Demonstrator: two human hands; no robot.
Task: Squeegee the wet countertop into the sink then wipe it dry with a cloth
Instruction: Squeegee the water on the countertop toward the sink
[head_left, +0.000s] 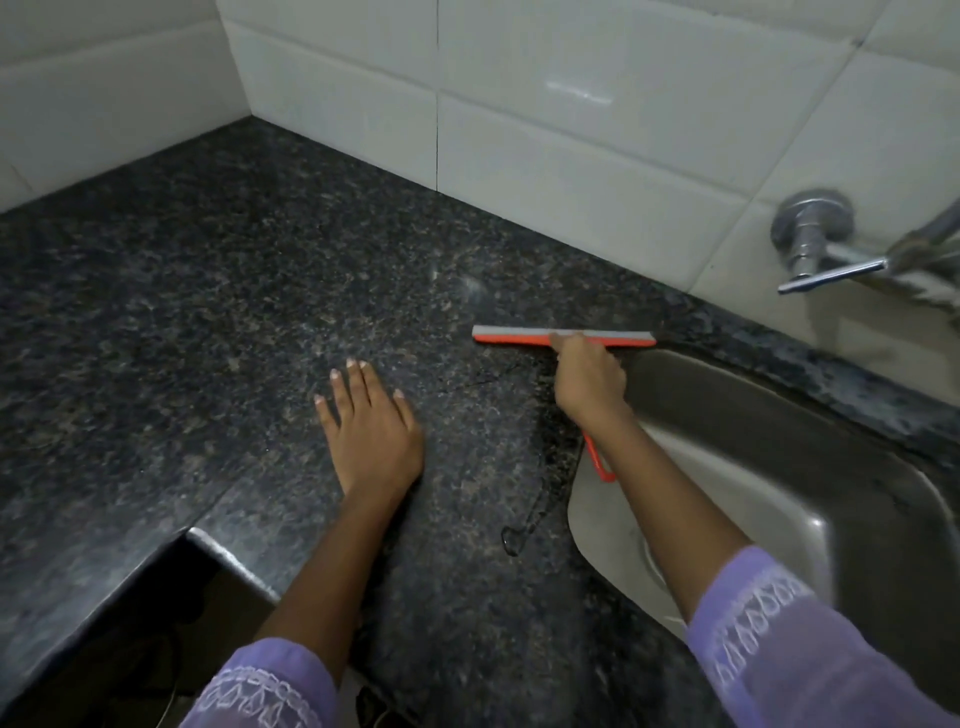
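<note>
While right hand (589, 379) grips squeegee (563, 336), blade lies left-right mid-frame on countertop (208, 291), handle toward lower right; left hand (371, 431) flat, fingers straight.

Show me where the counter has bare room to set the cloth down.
Bare: the dark speckled granite countertop from the white tiled wall corner to the flat left hand. Crowded: by the steel sink, where the right hand holds the orange squeegee.
</note>
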